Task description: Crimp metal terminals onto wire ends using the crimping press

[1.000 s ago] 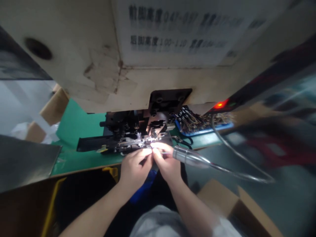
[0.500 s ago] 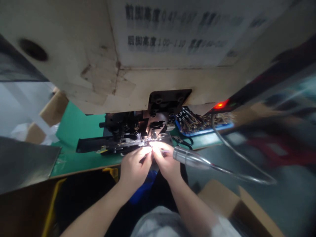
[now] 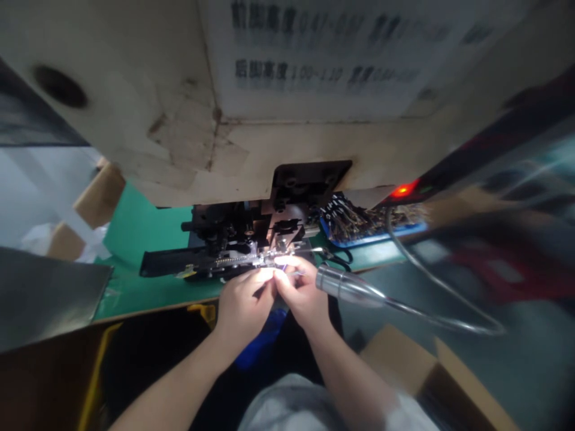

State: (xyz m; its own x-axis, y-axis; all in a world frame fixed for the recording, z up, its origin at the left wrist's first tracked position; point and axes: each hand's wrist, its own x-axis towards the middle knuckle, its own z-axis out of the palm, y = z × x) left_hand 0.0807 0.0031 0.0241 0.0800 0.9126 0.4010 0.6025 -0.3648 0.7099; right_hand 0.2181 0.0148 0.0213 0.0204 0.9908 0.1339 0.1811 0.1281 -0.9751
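Left hand [image 3: 245, 305] and right hand [image 3: 300, 293] meet at the front of a bench crimping press [image 3: 233, 239], fingertips [image 3: 282, 275] close together under hard glare. Right thumb and index look pressed together on a thin wire [image 3: 294, 272]; left fingers curl in beside them, but glare hides whether they pinch anything, so can't tell there. Wire sits at the press's front edge, around 12 o'clock from the wrists, with a terminal strip [image 3: 236, 261] running off toward 9 o'clock from the fingertips. Wire looks pale, very fine and mostly washed out, end detail not resolvable. Expect it to be light and limp, with little stiffness, so likely to bend if pushed from far back. Best hold is close to the tip, between thumb and index pad, with the other hand steadying. The brass-coloured strip looks thin and easily bent, so avoid side load. Chrome gooseneck lamp head [image 3: 348, 286] sits just right of the right hand, about 3 o'clock. Blue tray [image 3: 372, 241] of bundled leads [image 3: 354, 220] sits around 1 o'clock, on the green bench mat [image 3: 135, 236].
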